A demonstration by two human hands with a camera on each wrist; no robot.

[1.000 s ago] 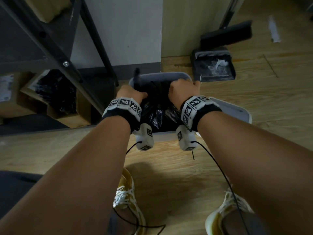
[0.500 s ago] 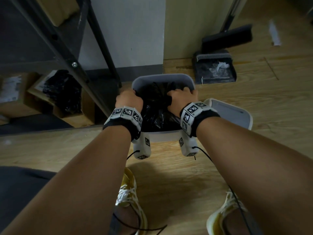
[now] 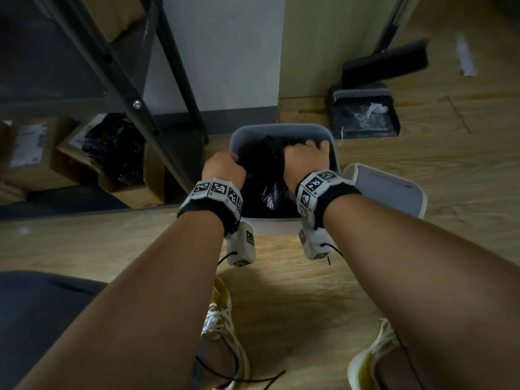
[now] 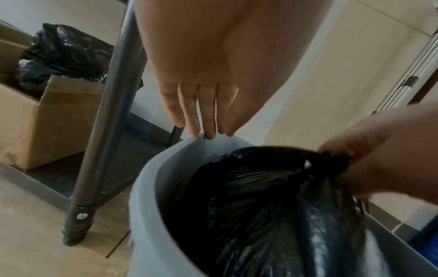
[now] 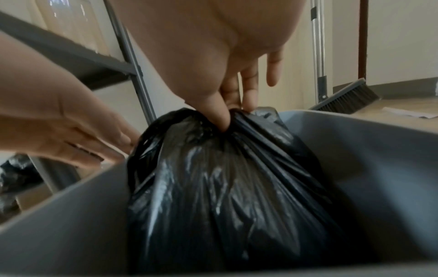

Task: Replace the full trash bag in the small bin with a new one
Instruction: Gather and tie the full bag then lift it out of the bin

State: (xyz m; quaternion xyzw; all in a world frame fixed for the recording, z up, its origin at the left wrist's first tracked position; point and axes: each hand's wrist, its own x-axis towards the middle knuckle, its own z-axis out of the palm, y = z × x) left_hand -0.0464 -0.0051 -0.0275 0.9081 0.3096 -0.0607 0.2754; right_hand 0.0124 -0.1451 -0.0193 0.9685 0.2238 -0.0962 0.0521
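Head view, bag: the full black trash bag [image 3: 264, 175] sits down inside the small bin [image 3: 281, 130], between the two wrists and below them, its long axis standing upright, neck at the top.
Head view, right hand: the right hand [image 3: 305, 159] is directly over the gathered neck and is the nearer one; knuckles up, fingers curled down into the plastic.
Head view, left hand: the left hand [image 3: 223, 167] is at the bin's left edge, just beside the bag.
Head view, lid: the lid [image 3: 388, 190] lies on the floor, outboard of the right wrist.
Left wrist view: left-hand fingers [image 4: 189, 112] are straight and together, tips touching the bin rim; they hold nothing.
Right wrist view: thumb and fingers [image 5: 220, 105] pinch the bunched neck of the bag, which hangs below the palm, inside the bin walls.
Judgement: a straight upward pull by the right hand looks next, with the left steadying the bin.
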